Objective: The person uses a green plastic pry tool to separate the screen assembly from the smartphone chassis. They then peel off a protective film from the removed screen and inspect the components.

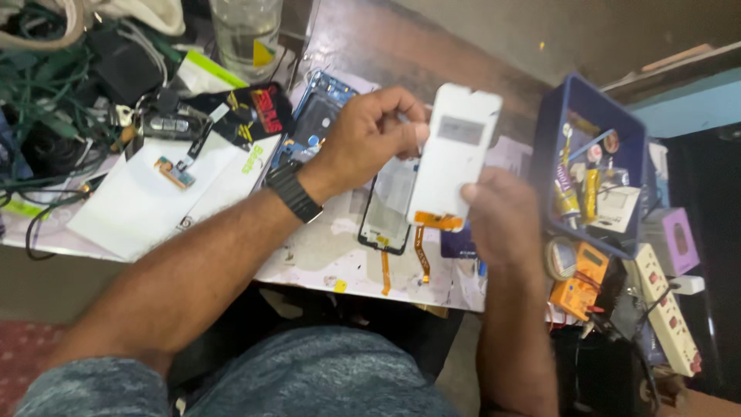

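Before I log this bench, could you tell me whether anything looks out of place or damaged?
Nothing looks damaged. The hands hold a white phone panel above a black-framed panel whose orange ribbon cables hang past the table edge.

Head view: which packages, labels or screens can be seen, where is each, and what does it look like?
White phone display panel: held between left hand and right hand, grey rectangle patch, orange flex at bottom.
Glass screen panel: flat on the bench under the hands, black-edged.
Black packet: left of the blue phone frame, red and yellow print.
White box: bench left, small coloured sticker.
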